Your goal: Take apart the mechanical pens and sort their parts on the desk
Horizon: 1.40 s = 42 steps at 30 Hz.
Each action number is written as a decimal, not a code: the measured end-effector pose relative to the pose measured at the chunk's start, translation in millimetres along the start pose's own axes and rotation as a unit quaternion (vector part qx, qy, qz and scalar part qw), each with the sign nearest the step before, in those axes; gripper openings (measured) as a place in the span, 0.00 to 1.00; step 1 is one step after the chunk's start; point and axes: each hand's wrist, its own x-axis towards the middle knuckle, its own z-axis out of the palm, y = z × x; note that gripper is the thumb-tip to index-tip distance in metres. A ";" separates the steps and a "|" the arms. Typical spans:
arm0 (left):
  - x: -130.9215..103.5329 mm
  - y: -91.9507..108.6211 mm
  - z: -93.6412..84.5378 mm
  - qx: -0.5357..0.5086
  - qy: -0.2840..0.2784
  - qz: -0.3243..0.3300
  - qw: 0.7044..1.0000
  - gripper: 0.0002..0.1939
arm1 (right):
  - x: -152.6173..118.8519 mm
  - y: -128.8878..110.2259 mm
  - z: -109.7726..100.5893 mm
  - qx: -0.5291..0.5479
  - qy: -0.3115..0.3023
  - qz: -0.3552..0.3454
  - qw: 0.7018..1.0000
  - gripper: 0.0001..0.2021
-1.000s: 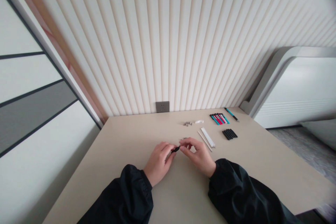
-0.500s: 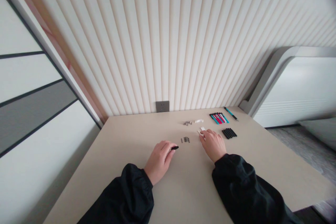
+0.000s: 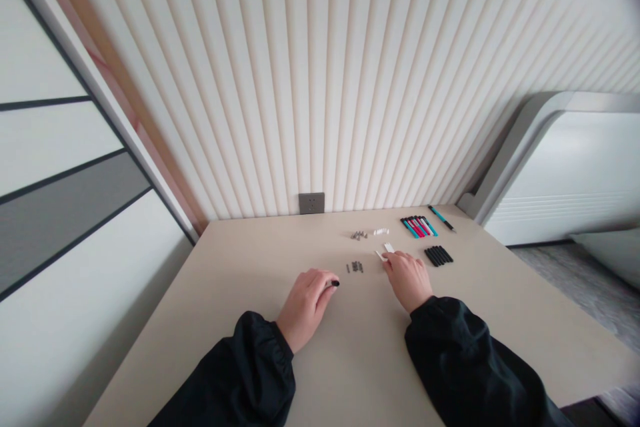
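Note:
My left hand [image 3: 303,310] is closed around a short black pen barrel part [image 3: 335,283], whose dark end pokes out past the thumb and index finger. Between the fingertips of my right hand [image 3: 407,278] is a thin white stick [image 3: 381,256], like a pen refill, pointing up and left. More white sticks [image 3: 389,247] lie just beyond those fingers, partly covered. Small grey springs [image 3: 357,267] rest on the table between my hands. To the right of my right hand lies a row of black barrel parts [image 3: 439,255].
Farther back on the beige table [image 3: 240,267] sit small metal cone tips [image 3: 359,235] and small white pieces [image 3: 381,231]. Several coloured pen barrels [image 3: 419,227] and one blue and black pen [image 3: 442,218] lie at the back right. A wall socket [image 3: 311,203] is behind the table.
The black part in my left hand has tilted, so its end now faces more toward me. My right hand has drawn slightly away from the white sticks, still pinching one.

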 end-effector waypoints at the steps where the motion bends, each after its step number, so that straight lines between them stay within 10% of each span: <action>1: 0.1 0.2 -0.3 0.000 0.001 0.001 1.000 0.07 | 0.1 0.5 1.0 0.000 -0.002 -0.006 1.000 0.10; 21: -0.6 0.7 1.7 0.018 -0.006 -0.009 1.000 0.07 | -2.1 -2.3 6.5 0.195 0.079 -0.072 0.975 0.12; 31: -0.5 0.6 2.2 0.009 -0.013 -0.022 1.000 0.08 | -11.4 -27.9 -12.5 0.649 0.064 -0.046 0.757 0.13; 42: 2.3 3.0 1.1 0.019 -0.028 -0.016 0.999 0.07 | -17.6 -40.6 -9.9 0.703 0.051 -0.042 0.708 0.13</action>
